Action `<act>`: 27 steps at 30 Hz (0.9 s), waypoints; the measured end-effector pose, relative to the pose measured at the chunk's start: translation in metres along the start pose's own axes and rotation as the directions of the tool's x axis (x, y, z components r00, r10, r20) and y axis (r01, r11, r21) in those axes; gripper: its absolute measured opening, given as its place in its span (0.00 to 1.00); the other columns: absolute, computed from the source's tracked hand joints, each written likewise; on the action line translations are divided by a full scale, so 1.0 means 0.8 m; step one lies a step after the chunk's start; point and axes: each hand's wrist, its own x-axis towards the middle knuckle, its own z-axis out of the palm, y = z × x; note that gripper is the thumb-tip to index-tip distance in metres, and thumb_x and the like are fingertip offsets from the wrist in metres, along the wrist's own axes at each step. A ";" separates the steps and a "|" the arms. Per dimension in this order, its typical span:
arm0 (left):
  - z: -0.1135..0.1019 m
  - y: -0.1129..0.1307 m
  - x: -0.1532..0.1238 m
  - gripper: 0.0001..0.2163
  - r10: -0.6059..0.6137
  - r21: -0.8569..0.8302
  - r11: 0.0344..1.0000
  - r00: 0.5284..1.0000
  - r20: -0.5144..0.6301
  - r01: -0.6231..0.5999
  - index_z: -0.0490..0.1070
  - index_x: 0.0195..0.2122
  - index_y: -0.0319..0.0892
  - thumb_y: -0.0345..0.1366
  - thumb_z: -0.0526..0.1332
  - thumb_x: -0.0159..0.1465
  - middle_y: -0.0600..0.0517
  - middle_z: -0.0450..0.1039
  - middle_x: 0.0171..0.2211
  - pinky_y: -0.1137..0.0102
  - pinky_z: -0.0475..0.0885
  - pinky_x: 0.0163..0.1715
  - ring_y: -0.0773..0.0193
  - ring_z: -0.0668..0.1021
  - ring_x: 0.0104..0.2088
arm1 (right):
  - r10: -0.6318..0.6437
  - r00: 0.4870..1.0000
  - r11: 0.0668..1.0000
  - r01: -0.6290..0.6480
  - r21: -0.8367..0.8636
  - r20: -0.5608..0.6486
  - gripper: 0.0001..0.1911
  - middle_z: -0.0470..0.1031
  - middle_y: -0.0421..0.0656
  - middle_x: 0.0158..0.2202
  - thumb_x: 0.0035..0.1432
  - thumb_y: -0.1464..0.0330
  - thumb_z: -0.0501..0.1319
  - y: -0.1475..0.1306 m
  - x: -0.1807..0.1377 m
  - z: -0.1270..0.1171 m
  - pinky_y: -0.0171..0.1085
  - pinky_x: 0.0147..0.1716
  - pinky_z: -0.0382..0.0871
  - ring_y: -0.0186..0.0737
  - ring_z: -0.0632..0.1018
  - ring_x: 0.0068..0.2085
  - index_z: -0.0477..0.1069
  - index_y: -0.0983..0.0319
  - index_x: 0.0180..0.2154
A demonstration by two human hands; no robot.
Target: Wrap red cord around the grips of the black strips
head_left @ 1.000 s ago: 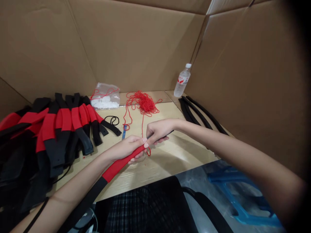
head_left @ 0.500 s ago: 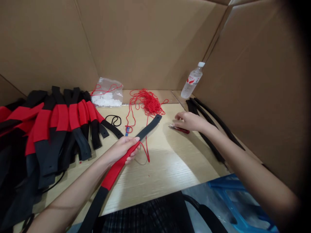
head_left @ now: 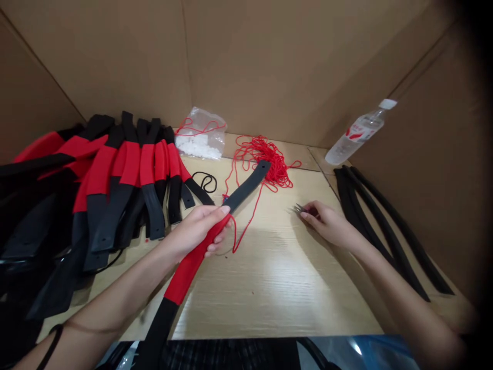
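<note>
My left hand (head_left: 196,230) is wrapped round a black strip (head_left: 248,186) whose middle is covered in red. The strip slants up to the right, with a hole in its far end. A strand of red cord (head_left: 252,213) runs from near my left fingertips to the red cord pile (head_left: 275,162). On the right, my right hand (head_left: 327,222) pinches small thread snips (head_left: 300,208). Their metal tips point left, just above or on the table; my fingers hide the rest.
Red-and-black strips (head_left: 129,164) are heaped on the left. Behind are a plastic bag (head_left: 202,136) of white pieces and a black cord loop (head_left: 208,181). A water bottle (head_left: 356,134) leans in the right corner, near long black strips (head_left: 370,221). Cardboard walls (head_left: 246,72) enclose the table.
My right hand has closed on the snips, which lay on the table beneath it before. My left hand keeps its grip on the strip. The camera view has shifted.
</note>
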 end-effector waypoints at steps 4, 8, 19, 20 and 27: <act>0.001 0.001 -0.005 0.16 0.022 -0.032 0.999 1.000 0.003 -0.022 0.66 0.27 0.40 0.47 0.58 0.66 0.59 0.61 0.14 0.81 0.58 0.08 0.75 0.63 0.11 | -0.131 0.977 0.904 0.048 0.426 0.167 0.19 0.68 0.42 0.28 0.64 0.52 0.50 -0.057 -0.018 0.003 0.35 0.25 0.64 0.36 0.68 0.26 0.61 0.62 0.42; 0.001 0.003 -0.007 0.16 0.015 -0.070 0.997 1.000 0.015 -0.014 0.67 0.28 0.39 0.47 0.57 0.66 0.59 0.61 0.14 0.82 0.57 0.07 0.76 0.62 0.11 | -0.330 0.903 0.604 -0.021 0.796 0.274 0.22 0.62 0.37 0.28 0.62 0.49 0.57 -0.126 -0.029 0.016 0.32 0.24 0.59 0.31 0.63 0.25 0.65 0.62 0.43; -0.001 0.009 -0.011 0.15 0.036 0.138 0.990 0.999 -0.027 -0.032 0.66 0.27 0.40 0.44 0.55 0.67 0.59 0.62 0.12 0.81 0.61 0.08 0.74 0.64 0.11 | -0.332 0.935 0.540 0.084 0.837 0.121 0.21 0.68 0.40 0.25 0.65 0.54 0.57 -0.147 -0.017 0.066 0.34 0.26 0.56 0.32 0.66 0.27 0.77 0.66 0.40; 0.000 0.009 -0.011 0.15 0.007 0.150 0.989 0.999 -0.033 -0.002 0.66 0.27 0.40 0.43 0.55 0.67 0.59 0.62 0.12 0.81 0.61 0.08 0.74 0.64 0.11 | -0.329 0.936 0.544 0.081 0.835 0.123 0.22 0.69 0.40 0.25 0.64 0.54 0.58 -0.146 -0.018 0.067 0.34 0.27 0.57 0.32 0.67 0.27 0.77 0.67 0.40; 0.002 0.003 -0.009 0.17 -0.104 0.327 0.940 0.995 0.009 0.096 0.62 0.22 0.41 0.42 0.54 0.67 0.59 0.62 0.13 0.81 0.59 0.09 0.75 0.64 0.11 | -0.314 0.898 0.540 -0.099 0.836 0.309 0.23 0.66 0.39 0.21 0.59 0.53 0.62 -0.138 -0.020 0.061 0.33 0.22 0.50 0.30 0.61 0.23 0.77 0.68 0.29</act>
